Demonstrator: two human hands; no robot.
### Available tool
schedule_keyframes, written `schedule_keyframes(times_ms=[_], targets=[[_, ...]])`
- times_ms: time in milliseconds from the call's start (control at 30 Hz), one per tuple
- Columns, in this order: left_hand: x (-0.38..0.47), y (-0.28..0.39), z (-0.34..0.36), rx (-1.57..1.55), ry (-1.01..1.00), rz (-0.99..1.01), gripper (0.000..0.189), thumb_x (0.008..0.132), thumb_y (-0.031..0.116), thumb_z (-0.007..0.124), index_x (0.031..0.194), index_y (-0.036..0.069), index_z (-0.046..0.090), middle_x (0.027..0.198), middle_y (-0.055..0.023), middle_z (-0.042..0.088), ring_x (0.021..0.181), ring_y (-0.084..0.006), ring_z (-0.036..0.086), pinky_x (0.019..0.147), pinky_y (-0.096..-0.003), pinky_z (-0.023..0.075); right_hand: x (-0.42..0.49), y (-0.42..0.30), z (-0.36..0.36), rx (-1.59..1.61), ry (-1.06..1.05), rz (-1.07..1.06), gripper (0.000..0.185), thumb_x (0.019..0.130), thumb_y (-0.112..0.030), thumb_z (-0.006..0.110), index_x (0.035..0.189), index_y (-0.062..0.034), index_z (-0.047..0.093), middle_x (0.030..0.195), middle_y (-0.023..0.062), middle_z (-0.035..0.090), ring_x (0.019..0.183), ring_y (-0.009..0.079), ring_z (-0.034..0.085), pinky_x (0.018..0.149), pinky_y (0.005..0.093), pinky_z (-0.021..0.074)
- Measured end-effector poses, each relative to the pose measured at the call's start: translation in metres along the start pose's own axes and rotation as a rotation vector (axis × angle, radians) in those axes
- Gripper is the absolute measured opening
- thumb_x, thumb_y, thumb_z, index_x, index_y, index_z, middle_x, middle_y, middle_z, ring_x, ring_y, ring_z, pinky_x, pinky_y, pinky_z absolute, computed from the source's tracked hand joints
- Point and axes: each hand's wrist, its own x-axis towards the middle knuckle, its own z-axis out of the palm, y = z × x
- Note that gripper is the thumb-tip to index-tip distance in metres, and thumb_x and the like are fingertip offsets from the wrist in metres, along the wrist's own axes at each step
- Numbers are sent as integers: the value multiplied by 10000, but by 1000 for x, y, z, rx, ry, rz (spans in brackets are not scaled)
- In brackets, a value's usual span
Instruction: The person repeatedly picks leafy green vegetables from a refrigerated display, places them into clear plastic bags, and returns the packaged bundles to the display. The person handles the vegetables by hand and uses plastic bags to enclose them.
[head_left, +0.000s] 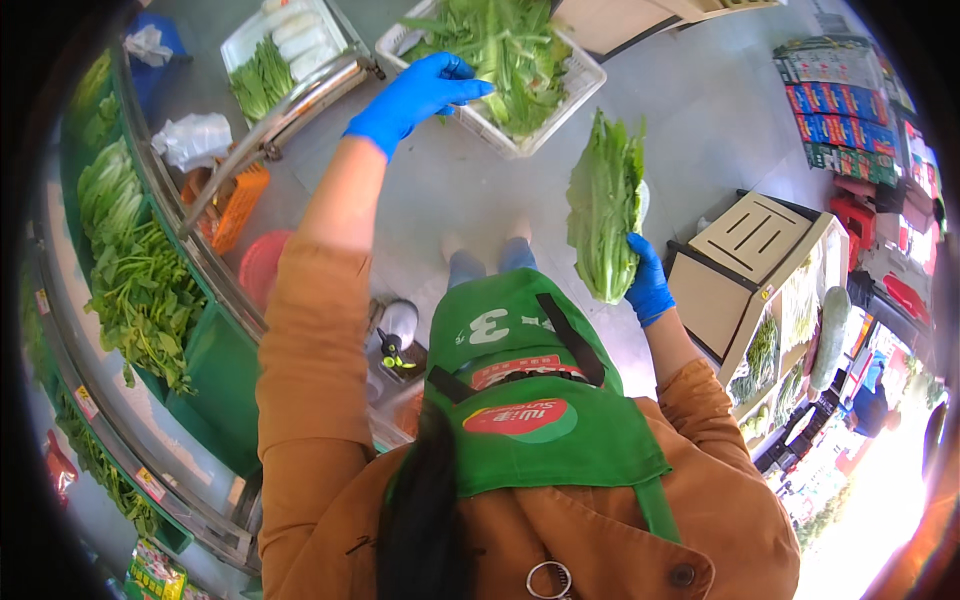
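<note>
My right hand (651, 281), in a blue glove, grips the base end of a long leafy green lettuce (606, 210), whose leaves point away from me. My left hand (420, 97), gloved in blue too, reaches over the near left edge of a white plastic crate (574, 105). Its thumb and fingers are apart near the loose green leaves (517, 60) heaped in the crate; whether the fingertips touch a leaf cannot be told.
Green shelving on the left holds leafy vegetables (142, 277) behind a curved metal rail (232, 157). An orange basket (244, 206) and a red basket (262, 262) sit beside it. A beige vegetable stand (712, 300) is at right. A white tray (247, 52) holds wrapped vegetables.
</note>
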Motion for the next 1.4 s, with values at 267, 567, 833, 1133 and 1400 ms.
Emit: schedule_keyframes(times_ms=[267, 567, 833, 1133, 1400], targets=[[-82, -258, 61, -75, 395, -417, 400, 855, 323, 676, 1120, 36, 589, 986, -62, 631, 829, -130, 600, 712, -272, 489, 25, -27, -46, -109, 93, 33, 624, 808, -234, 648, 1348, -14, 429, 1274, 180, 554, 1146, 337, 549, 1024, 464, 419], [-347, -268, 271, -622, 880, -848, 251, 864, 170, 659, 1073, 43, 606, 857, -7, 616, 735, -91, 543, 652, -247, 456, 104, -52, -17, -431, -34, 279, 608, 822, -263, 643, 1339, -11, 446, 1277, 176, 557, 1125, 334, 563, 1014, 463, 425], [-390, -241, 394, -879, 916, -847, 310, 877, 193, 632, 1148, 50, 585, 944, -61, 636, 822, -141, 625, 712, -273, 480, 102, -41, 5, -489, -164, 384, 590, 847, -252, 608, 1345, 6, 427, 1275, 191, 551, 1132, 327, 562, 998, 450, 446], [-398, -277, 412, -837, 933, -676, 317, 863, 192, 657, 1109, 0, 598, 951, -88, 644, 824, -149, 622, 752, -280, 503, -20, -21, -16, -455, -216, 329, 631, 857, -428, 546, 1353, -50, 448, 1274, 168, 554, 1089, 339, 575, 920, 507, 476], [-362, -329, 350, -688, 883, -719, 343, 839, 192, 686, 1110, 2, 599, 1002, -100, 642, 915, -154, 597, 808, -299, 494, 48, -45, 0, -437, -197, 296, 627, 848, -433, 568, 1330, -43, 473, 1239, 172, 578, 1077, 341, 581, 922, 519, 473]])
